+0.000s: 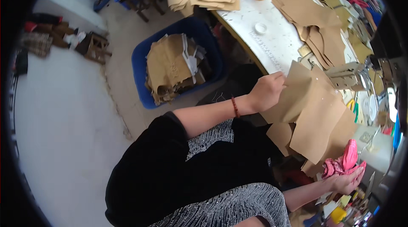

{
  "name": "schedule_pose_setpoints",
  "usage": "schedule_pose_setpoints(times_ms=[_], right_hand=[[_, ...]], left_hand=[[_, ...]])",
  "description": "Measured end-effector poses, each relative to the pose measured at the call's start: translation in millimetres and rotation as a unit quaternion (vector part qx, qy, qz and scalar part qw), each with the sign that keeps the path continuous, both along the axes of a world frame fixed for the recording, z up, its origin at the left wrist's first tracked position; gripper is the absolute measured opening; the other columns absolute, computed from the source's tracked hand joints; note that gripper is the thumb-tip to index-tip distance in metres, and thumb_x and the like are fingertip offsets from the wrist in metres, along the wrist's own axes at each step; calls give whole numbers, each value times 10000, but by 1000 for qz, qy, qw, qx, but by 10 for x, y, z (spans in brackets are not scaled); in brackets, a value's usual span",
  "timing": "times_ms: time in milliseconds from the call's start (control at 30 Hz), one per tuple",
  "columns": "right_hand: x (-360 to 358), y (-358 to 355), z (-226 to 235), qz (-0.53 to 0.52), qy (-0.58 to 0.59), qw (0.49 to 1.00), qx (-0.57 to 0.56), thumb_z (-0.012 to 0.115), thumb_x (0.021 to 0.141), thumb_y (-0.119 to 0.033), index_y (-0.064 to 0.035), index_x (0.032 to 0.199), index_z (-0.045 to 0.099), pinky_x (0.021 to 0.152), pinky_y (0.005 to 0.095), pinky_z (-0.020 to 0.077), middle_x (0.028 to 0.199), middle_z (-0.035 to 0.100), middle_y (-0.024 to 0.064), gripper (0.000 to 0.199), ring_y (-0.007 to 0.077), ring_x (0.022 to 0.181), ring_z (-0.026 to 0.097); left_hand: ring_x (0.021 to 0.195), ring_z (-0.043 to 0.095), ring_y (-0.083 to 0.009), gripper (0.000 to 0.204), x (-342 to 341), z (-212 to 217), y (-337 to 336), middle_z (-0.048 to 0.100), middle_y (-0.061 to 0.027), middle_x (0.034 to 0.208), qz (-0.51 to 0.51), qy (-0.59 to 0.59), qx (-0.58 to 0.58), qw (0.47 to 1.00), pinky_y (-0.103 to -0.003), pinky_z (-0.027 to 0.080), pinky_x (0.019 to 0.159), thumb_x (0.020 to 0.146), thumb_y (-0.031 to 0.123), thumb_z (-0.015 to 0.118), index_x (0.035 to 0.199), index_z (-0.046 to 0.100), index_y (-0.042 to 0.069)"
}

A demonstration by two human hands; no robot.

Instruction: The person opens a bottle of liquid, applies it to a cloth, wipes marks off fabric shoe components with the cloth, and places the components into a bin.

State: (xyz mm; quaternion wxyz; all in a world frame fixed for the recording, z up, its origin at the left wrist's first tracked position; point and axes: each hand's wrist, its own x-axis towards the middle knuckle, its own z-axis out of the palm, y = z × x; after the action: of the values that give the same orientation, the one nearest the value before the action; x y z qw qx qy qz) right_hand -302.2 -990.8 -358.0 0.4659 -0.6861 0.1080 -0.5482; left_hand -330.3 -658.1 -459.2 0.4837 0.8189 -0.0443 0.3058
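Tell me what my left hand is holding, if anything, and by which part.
Your left hand appears to pinch a brown sheet by its left edge.

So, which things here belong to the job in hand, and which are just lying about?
Likely in the job: brown sheets, one in the left hand; sewing machine.

Likely just lying about: stool, clothes, white lid.

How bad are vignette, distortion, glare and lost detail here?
Head view: black vignette around the rim; white table's front edge bows; sewing machine head has bright glints; black sleeve shows little detail; left hand reads fairly clear.
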Motion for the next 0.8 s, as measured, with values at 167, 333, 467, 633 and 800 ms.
schedule_pose_setpoints(times_ms=[167,333,467,633,800], right_hand=[[99,-121,-8,113,-52,991,41,655,857,-38,159,1001,604,864,329,541,1045,646,230,250,254,944,640],[143,-127,17,129,-48,990,39,662,851,-40,141,975,633,841,317,550,1011,662,207,220,231,916,649],[152,-184,45,112,-55,992,29,671,845,-48,131,952,645,819,314,557,1008,666,195,210,226,903,651],[166,-386,63,72,-98,992,-33,729,787,-44,125,886,672,793,296,554,949,682,190,204,215,871,654],[45,-376,45,23,-58,997,-43,710,812,-88,109,895,679,817,286,535,958,688,159,216,196,882,647]], left_hand=[[645,552,-416,192,-42,25,-48,545,-224,675,50,106,-93,989,-381,443,541,833,98,646,818,511,-37],[547,549,-302,174,-181,-74,-133,537,-208,653,11,2,-102,995,-330,430,510,849,125,653,851,580,-33],[574,572,-79,158,-527,87,217,601,-103,642,-69,50,-123,989,-266,442,523,854,115,658,866,625,-39],[628,593,-89,174,-1121,-327,1552,668,-38,790,145,71,-357,920,-247,485,544,855,154,618,893,671,-7],[713,646,-223,243,-1996,-1463,3192,677,-135,792,431,166,-156,873,-356,499,646,829,210,630,898,649,-22]])
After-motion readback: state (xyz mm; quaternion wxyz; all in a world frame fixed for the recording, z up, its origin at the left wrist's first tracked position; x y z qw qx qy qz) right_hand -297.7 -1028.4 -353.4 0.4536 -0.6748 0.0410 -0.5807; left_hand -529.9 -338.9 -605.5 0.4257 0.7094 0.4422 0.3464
